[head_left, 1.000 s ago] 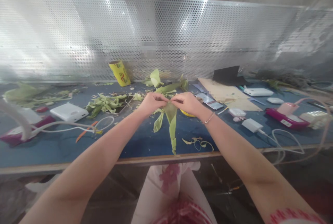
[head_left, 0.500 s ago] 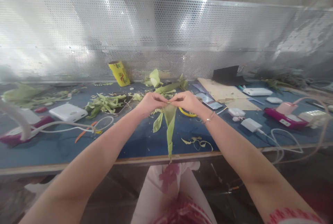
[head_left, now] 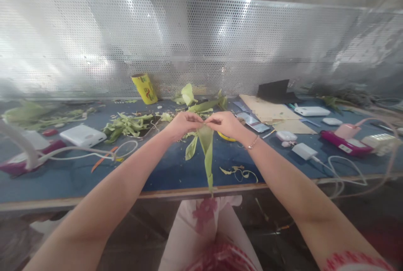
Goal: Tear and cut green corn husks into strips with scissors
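A long green leaf (head_left: 206, 149) hangs down between my hands, its narrow tip near the table's front edge. My left hand (head_left: 188, 123) pinches its upper end from the left. From the right, my right hand (head_left: 220, 121) pinches the same end, fingertips nearly touching those of the left. Another green leaf (head_left: 191, 147) droops just left of the held one. Behind the hands lie more broad leaves (head_left: 206, 105). Left of them is a pile of green strips (head_left: 127, 126). A few thin curled scraps (head_left: 239, 173) lie to the right.
A yellow roll (head_left: 145, 89) stands by the perforated metal screen (head_left: 201, 44). On the left are a white power bank (head_left: 83, 136) and cables. A phone (head_left: 252, 122), cardboard (head_left: 270, 109), chargers (head_left: 304, 152) and a purple power strip (head_left: 346, 143) lie on the right.
The hanging tip of the leaf has swung slightly to the right. Both hands keep their pinch in almost the same place.
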Available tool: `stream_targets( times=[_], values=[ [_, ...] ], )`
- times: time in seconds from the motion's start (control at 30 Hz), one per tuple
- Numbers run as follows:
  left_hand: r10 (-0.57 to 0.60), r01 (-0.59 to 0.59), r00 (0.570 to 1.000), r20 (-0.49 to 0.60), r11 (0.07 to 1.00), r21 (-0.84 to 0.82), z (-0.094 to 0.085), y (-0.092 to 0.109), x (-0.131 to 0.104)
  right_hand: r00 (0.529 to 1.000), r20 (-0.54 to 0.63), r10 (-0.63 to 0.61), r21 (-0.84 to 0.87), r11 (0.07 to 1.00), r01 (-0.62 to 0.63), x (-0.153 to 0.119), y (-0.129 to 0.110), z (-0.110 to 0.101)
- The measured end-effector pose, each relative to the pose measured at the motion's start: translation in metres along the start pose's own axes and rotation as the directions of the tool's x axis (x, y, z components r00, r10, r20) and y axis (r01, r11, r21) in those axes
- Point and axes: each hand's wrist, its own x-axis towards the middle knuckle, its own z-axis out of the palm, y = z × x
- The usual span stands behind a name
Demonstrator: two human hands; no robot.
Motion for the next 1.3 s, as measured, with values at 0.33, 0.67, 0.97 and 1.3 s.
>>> stream_targets(
  times=[0.33,0.67,0.97,1.3],
  values=[
    [0.219,-0.246,0.969,0.113,0.823,0.512,-0.0082,0.0046,-0.0037,0.987,0.085,-0.135,-0.15,0.978,0.147,0.0007,-0.0007,-0.0084],
    [0.229,-0.233,0.971,0.07,0.835,0.497,-0.0081,0.0022,-0.0013,0.993,0.102,-0.065,-0.114,0.991,0.076,0.0,-0.0051,-0.0101],
    [0.209,-0.193,0.978,-0.019,0.93,0.313,-0.0012,0.0011,-0.0018,0.999,-0.003,-0.051,0.007,0.999,0.051,-0.0014,-0.0043,-0.0095],
    [0.105,-0.101,0.994,-0.044,0.992,0.076,-0.003,-0.002,0.0023,1.0,0.017,0.025,0.231,0.973,-0.028,-0.0015,-0.0053,-0.008]
  ],
)
